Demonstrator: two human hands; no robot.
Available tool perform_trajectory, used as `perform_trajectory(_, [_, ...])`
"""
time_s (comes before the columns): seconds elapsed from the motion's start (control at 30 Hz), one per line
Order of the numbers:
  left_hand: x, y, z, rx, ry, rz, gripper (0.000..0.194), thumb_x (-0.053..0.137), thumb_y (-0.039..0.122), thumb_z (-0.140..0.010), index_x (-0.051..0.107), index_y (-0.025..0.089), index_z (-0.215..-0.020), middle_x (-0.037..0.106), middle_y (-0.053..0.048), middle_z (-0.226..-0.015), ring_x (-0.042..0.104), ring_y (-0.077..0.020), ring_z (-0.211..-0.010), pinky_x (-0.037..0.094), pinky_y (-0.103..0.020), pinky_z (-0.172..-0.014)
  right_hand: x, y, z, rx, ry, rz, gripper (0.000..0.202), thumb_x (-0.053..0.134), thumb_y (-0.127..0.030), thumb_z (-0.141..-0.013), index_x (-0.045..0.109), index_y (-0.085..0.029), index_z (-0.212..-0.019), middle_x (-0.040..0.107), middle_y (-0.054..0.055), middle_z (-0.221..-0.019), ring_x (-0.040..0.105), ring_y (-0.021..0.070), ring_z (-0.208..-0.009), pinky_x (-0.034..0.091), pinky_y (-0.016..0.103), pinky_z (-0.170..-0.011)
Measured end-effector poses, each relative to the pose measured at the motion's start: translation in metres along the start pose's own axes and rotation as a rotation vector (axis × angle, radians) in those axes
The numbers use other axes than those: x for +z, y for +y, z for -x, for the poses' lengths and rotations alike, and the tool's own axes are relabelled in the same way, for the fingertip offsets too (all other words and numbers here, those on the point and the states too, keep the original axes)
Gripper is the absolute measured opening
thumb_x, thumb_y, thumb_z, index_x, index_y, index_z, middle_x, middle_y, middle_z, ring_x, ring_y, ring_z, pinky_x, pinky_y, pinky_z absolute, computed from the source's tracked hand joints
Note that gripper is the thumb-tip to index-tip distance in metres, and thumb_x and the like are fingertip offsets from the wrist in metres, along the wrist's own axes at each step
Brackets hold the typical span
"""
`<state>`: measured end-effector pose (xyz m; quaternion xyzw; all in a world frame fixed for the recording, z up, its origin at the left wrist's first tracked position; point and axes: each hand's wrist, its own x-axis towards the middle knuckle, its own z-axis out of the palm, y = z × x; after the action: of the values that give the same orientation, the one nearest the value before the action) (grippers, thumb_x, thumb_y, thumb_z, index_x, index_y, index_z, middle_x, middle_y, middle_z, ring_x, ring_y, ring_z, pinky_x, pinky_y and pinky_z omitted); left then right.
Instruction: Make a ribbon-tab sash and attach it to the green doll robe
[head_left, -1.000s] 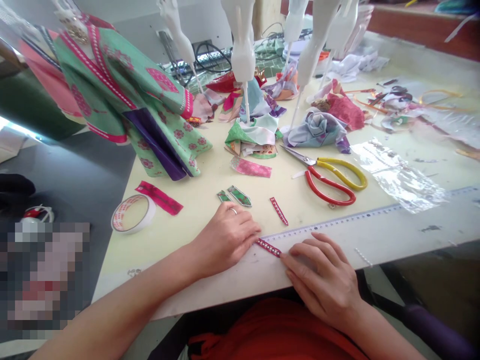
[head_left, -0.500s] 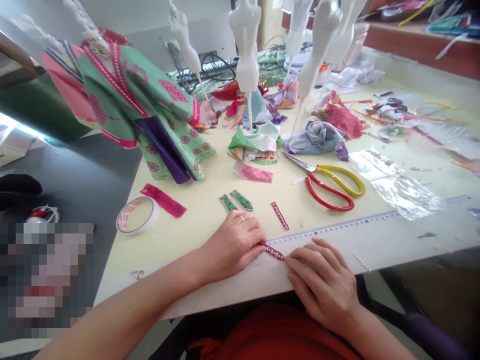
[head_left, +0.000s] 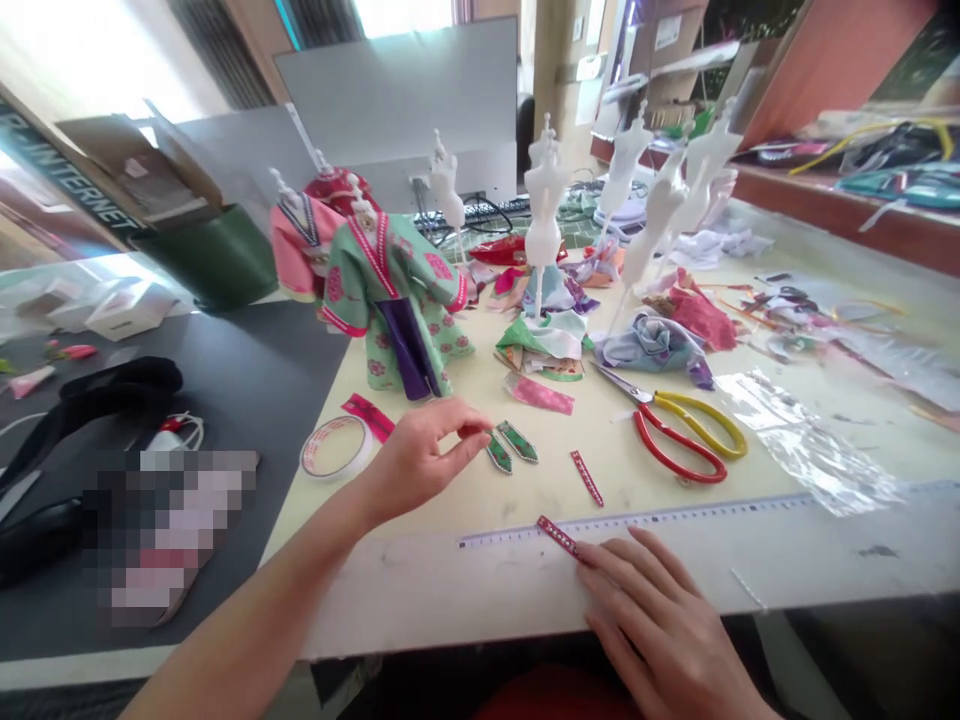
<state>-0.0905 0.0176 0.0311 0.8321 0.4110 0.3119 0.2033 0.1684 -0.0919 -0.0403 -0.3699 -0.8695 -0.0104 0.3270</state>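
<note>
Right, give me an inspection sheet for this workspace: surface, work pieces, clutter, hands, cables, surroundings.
Surface: pale tabletop, with a ruler lying near its front edge.
Work pieces: studded red strip, one end at the right hand; another red strip beyond; two green pieces with beaded edges.
Clutter: scissors, tape roll, fabric scraps, plastic bag.
Hands: left hand beside the green pieces, grip unclear; right hand palm down, touching the first strip.
Cables: dark cables behind the mannequins.
Surroundings: bare white mannequins, robed ones at left, green container behind.
</note>
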Motion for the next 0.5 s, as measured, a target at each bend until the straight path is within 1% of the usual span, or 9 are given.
perform_trajectory(0.1, [-0.004, 0.003, 0.013, 0.006, 0.004, -0.035, 0.014, 0.05, 0.023, -0.089, 0.062, 0.017, -0.092, 0.066, -0.004, -0.086, 0.06, -0.0151, -0.081, 0.049, -0.029, -0.072, 0.003, -0.006, -0.008, -0.054, -0.035, -0.002, 0.026, 0.05, -0.011, -0.083, 0.065, -0.014, -0.104, 0.066, 0.009, -0.115, 0.061, 0.0233, -0.103, 0.046, 0.043, -0.094])
perform_trajectory(0.2, [0.002, 0.009, 0.03, 0.085, -0.014, -0.099, 0.012, 0.05, 0.021, -0.089, 0.061, 0.017, -0.091, 0.066, -0.005, -0.084, 0.06, -0.0157, -0.081, 0.048, -0.032, -0.076, 0.011, -0.016, -0.019, -0.073, -0.092, 0.004, 0.023, 0.05, -0.014, -0.084, 0.066, -0.015, -0.102, 0.065, 0.009, -0.118, 0.059, 0.0248, -0.107, 0.047, 0.043, -0.094])
perform_trajectory(0.27, [0.007, 0.012, 0.041, 0.123, -0.027, -0.154, 0.011, 0.05, 0.019, -0.088, 0.06, 0.017, -0.092, 0.067, -0.005, -0.085, 0.06, -0.0165, -0.082, 0.047, -0.034, -0.079, 0.017, -0.022, -0.03, -0.059, -0.123, 0.005, 0.025, 0.05, -0.017, -0.085, 0.065, -0.015, -0.104, 0.065, 0.01, -0.118, 0.059, 0.0261, -0.107, 0.048, 0.044, -0.091])
perform_trajectory(0.4, [0.014, 0.017, 0.061, 0.123, -0.021, -0.25, 0.012, 0.05, 0.016, -0.088, 0.06, 0.017, -0.095, 0.066, -0.005, -0.088, 0.058, -0.0176, -0.086, 0.045, -0.036, -0.083, 0.026, -0.028, -0.045, -0.053, -0.112, 0.019, 0.029, 0.05, -0.019, -0.085, 0.063, -0.013, -0.11, 0.061, 0.013, -0.124, 0.057, 0.0277, -0.108, 0.049, 0.044, -0.089])
perform_trajectory(0.5, [0.023, 0.021, 0.071, 0.124, -0.043, -0.308, 0.017, 0.049, 0.018, -0.088, 0.06, 0.016, -0.1, 0.066, -0.008, -0.095, 0.057, -0.02, -0.089, 0.045, -0.038, -0.084, 0.023, -0.02, -0.041, -0.09, -0.079, 0.036, 0.03, 0.05, -0.017, -0.086, 0.061, -0.011, -0.113, 0.058, 0.014, -0.127, 0.053, 0.0269, -0.114, 0.045, 0.045, -0.093])
